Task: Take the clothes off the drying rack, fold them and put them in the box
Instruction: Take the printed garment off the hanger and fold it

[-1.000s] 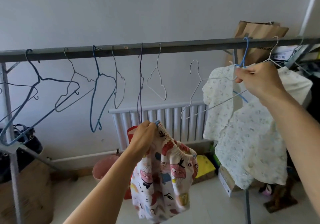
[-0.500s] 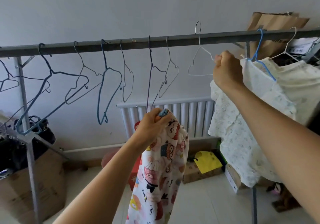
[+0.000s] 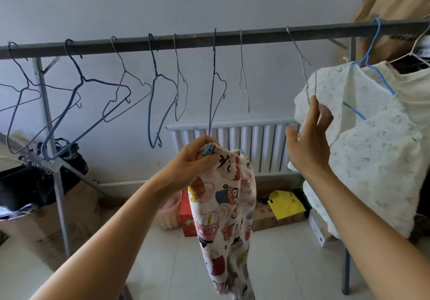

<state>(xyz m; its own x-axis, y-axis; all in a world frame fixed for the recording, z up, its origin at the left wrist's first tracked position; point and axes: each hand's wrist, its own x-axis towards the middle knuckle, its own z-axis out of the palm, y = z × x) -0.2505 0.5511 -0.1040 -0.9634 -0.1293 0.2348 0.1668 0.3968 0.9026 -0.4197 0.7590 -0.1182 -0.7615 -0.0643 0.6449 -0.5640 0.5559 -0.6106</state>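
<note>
My left hand grips the waistband of cartoon-print pants, which hang down below it in front of the rack. My right hand is open just under a bare silver wire hanger that hangs on the grey rack bar; its fingertips are at the hanger's lower wire. A pale printed shirt hangs on a blue hanger at the right end of the bar, right behind my right hand. Several empty hangers hang along the bar to the left.
A white radiator runs along the wall behind the rack. Cardboard boxes stand at the left by the rack's leg. A red box, a pink bin, a yellow bag and more boxes lie on the tiled floor.
My right hand hooked the silver hanger onto the bar, let it go and dropped lower, opening. My left hand still holds the pants, which now hang straight down.
</note>
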